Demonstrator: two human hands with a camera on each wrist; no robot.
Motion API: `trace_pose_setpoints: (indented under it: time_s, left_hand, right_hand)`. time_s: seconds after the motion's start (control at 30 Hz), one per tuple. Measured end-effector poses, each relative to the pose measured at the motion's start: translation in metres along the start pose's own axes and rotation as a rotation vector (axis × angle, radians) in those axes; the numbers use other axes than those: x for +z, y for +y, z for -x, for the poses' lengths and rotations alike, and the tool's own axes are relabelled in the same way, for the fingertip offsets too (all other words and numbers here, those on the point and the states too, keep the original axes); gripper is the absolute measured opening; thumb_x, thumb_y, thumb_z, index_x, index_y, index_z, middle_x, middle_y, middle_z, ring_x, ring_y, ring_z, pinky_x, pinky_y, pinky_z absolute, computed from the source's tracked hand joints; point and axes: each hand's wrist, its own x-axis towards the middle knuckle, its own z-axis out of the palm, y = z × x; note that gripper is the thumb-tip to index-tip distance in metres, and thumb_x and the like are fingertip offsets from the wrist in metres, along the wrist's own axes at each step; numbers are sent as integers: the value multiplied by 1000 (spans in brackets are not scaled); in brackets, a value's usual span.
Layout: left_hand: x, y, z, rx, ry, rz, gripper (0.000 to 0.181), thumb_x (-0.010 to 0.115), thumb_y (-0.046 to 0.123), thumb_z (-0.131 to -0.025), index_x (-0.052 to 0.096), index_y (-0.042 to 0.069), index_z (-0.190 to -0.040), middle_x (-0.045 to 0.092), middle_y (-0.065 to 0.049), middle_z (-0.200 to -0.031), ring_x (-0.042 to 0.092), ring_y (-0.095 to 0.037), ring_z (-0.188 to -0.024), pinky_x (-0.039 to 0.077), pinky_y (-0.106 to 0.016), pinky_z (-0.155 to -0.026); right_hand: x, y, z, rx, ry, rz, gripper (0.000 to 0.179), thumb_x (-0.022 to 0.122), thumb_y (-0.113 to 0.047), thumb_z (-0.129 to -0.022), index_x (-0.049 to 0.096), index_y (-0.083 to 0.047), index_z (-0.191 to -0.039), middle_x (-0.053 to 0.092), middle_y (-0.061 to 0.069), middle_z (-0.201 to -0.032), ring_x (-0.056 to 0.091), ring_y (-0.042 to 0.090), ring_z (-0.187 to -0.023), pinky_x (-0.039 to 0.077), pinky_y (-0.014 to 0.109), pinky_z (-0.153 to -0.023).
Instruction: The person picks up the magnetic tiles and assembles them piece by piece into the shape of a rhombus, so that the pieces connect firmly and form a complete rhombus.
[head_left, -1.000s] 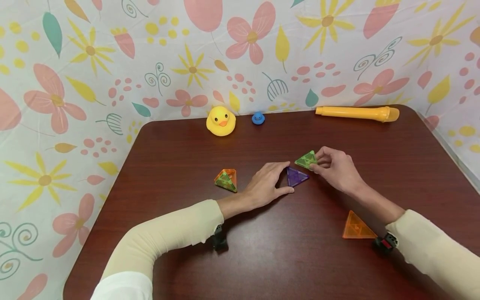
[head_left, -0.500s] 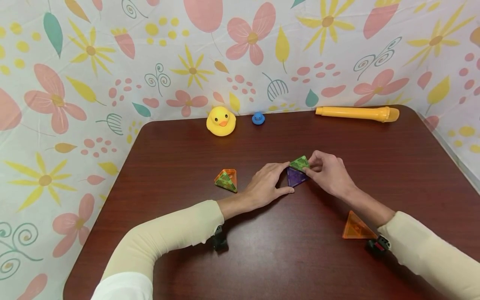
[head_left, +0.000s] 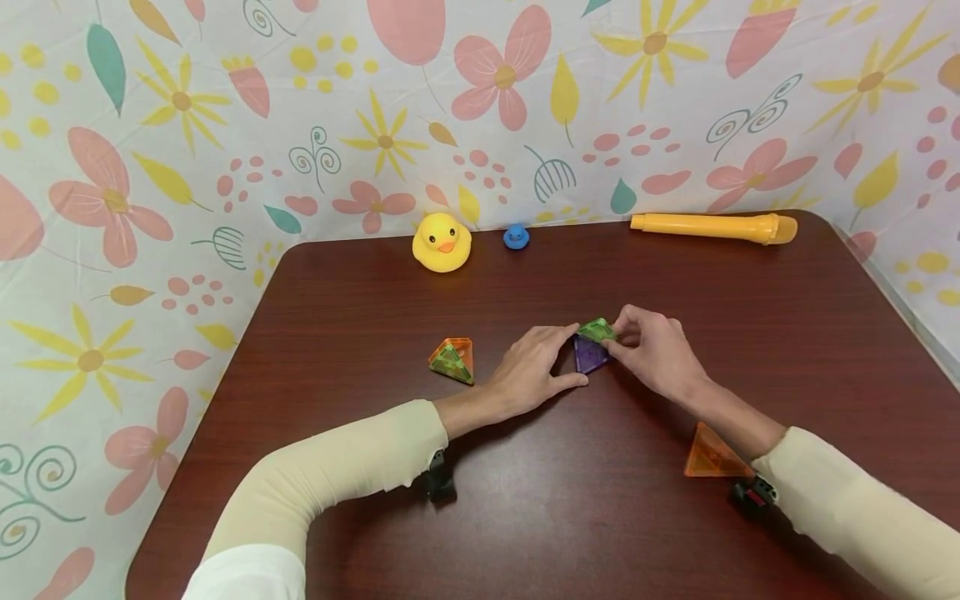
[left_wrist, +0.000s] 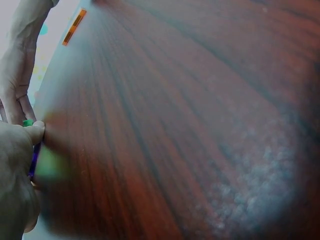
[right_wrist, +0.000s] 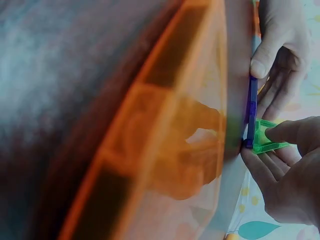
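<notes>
A purple triangular magnetic tile [head_left: 591, 355] lies flat on the table in the head view. My left hand [head_left: 528, 367] holds it at its left side, thumb at one corner and fingers at another. My right hand [head_left: 660, 350] pinches a green triangular magnetic tile [head_left: 597, 330] between thumb and fingers. The green tile stands up from the purple one, its lower edge against the purple tile's far edge. In the right wrist view the left thumb [right_wrist: 259, 67] touches the end of the purple tile [right_wrist: 251, 107], and the green tile [right_wrist: 267, 136] projects from it.
An orange triangular tile [head_left: 712, 454] lies beside the right forearm. A small orange-and-green tile pyramid [head_left: 453, 361] stands left of the left hand. Toward the back are a yellow duck [head_left: 442, 242], a small blue duck [head_left: 516, 237] and a yellow toy microphone [head_left: 712, 227].
My right hand has moved left with the green tile, bringing it from beside the purple tile onto its far edge. The left hand and the purple tile have stayed in place.
</notes>
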Motion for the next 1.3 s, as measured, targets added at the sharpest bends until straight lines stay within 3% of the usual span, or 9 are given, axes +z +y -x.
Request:
trace_pose_setpoints:
  time_s: [0.4, 0.67, 0.97, 1.3]
  left_hand:
    - [1, 0, 0, 31, 21, 1, 79, 78, 45, -98, 46, 10, -161, 52, -4, -159, 47, -23, -146, 45, -43, -115]
    - [1, 1, 1, 36, 18, -1, 80, 78, 44, -98, 44, 9, -162, 51, -5, -160, 46, -24, -147, 44, -43, -116]
    - [2, 0, 1, 42, 22, -5, 87, 77, 46, -98, 36, 10, -165, 48, -4, -162, 45, -24, -148, 43, -41, -117]
    - [2, -1, 0, 72, 19, -31, 82, 77, 44, -99, 40, 10, -164, 50, -3, -161, 46, -23, -147, 40, -37, -119]
  right_hand:
    - [4, 0, 2, -28, 0, 38, 16, 80, 5, -91, 70, -3, -100, 78, 20, -105, 77, 38, -97, 62, 53, -81]
    - [3, 0, 2, -36, -15, 43, 21, 80, 5, -91, 71, 1, -110, 77, 24, -109, 76, 41, -100, 61, 56, -85]
    - [2, 2, 1, -45, -30, 33, 22, 80, 5, -91, 71, 2, -111, 77, 24, -109, 76, 41, -101, 61, 57, -85]
    - [2, 2, 1, -34, -38, 31, 22, 80, 3, -92, 71, 1, -111, 77, 22, -109, 76, 40, -102, 60, 57, -87]
